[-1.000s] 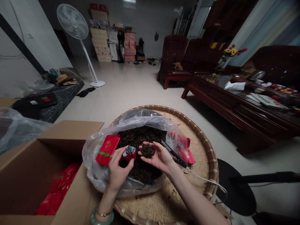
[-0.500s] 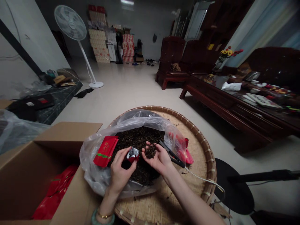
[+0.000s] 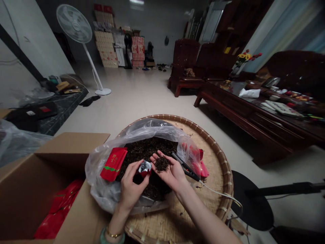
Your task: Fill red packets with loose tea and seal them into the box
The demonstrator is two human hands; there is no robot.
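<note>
Nearer the cupped right hand (image 3: 174, 173), a small red foil-lined pouch (image 3: 145, 168) has been brought, pinched by the left hand (image 3: 130, 184); dark curled leaves (image 3: 161, 164) on that palm could be spilled by tilting.

Pouch (image 3: 145, 167) closer to right hand (image 3: 172, 172)

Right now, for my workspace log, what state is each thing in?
Red foil-lined packet: open, in left hand.
Right hand: palm up, holding dark curled leaves.
Translucent plastic bag: open, leaves inside.
Brown cardboard box: open, red packets inside.
Slim black corded device: red light showing.
White pedestal fan: running unclear.
</note>
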